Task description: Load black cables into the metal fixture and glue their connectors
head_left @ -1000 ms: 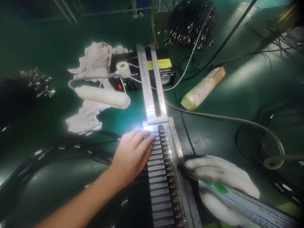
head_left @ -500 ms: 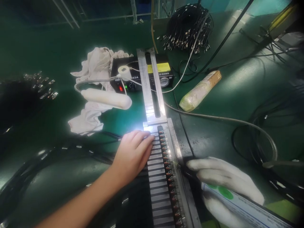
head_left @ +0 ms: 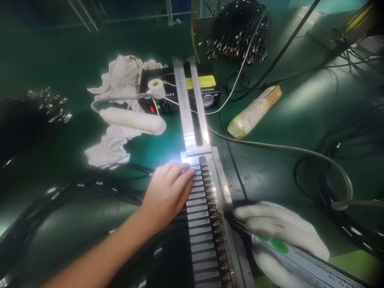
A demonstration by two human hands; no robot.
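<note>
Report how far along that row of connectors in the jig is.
Loaded: connectors fill the jig. In hand: right hand holds the dispenser pen, tip on a mid-row connector; left hand presses the jig. Left: unclear which side of the tip is finished.

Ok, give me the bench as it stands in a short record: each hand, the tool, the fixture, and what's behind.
left hand: bare, flat on the slats of the metal fixture, holding nothing
right hand: gloved, gripping the dispensing syringe
syringe tip: at the row of connectors in the fixture; contact unclear
behind: controller box, white rag, gooseneck lamp, wrapped package, cable bundle
</note>
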